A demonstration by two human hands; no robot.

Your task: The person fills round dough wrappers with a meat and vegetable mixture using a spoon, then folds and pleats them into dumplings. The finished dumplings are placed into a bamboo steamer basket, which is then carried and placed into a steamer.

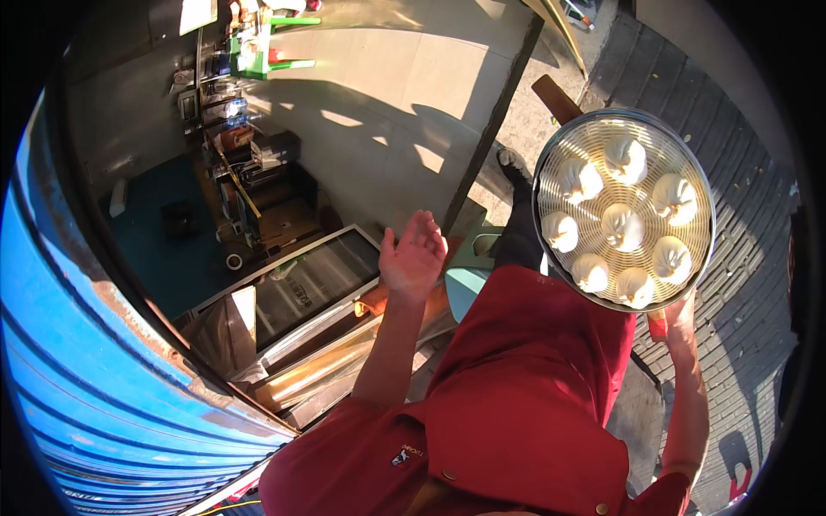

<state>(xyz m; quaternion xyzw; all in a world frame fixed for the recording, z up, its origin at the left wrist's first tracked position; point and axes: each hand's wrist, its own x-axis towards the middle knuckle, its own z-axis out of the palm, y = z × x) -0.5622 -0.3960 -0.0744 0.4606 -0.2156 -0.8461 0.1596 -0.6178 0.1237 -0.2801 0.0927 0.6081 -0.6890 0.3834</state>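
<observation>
My right hand (681, 316) grips the near edge of a round metal-rimmed steamer tray (712, 216), its fingers mostly hidden beneath. A woven mat (586, 220) lines the tray. On the mat sit several white pleated buns (623, 228), spaced apart, one in the middle and the others around it. A small red piece (657, 327) shows beside my right hand, under the rim. My left hand (413, 261) is raised with the palm showing and the fingers apart, holding nothing. It is nearest to a framed glass panel (316, 284).
A pale green plastic stool (468, 284) stands by my legs. Blue corrugated metal (84, 361) rises at the left. Cluttered shelving (239, 161) and a green-legged table (258, 64) stand indoors. A raised threshold (497, 116) separates the tiled floor from the paved ground (729, 168).
</observation>
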